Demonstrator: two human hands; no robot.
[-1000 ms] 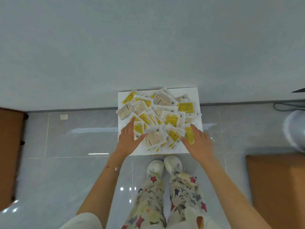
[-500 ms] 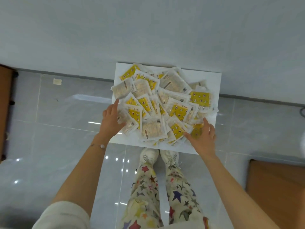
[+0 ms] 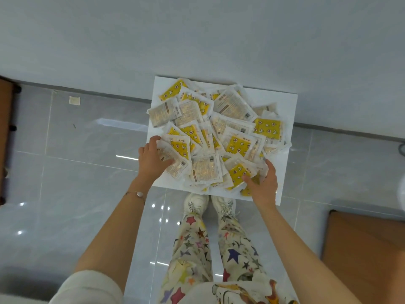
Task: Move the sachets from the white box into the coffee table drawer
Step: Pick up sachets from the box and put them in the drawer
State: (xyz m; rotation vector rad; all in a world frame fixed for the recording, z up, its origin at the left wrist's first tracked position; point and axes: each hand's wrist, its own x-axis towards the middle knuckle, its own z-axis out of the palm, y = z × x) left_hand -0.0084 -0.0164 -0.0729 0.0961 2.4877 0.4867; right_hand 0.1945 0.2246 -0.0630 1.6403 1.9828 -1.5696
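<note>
Currently, my left hand (image 3: 153, 160) and right hand (image 3: 264, 185), set apart, are clutching loose sachets (image 3: 219, 132) heaped on white box (image 3: 285, 106); I'm judging overfull handfuls are risking some spilling onto floor (image 3: 87, 172).

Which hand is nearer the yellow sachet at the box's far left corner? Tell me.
Left. The left hand grips sachets nearside of the yellow sachet; the right hand is diagonally opposite, at the near right.
</note>
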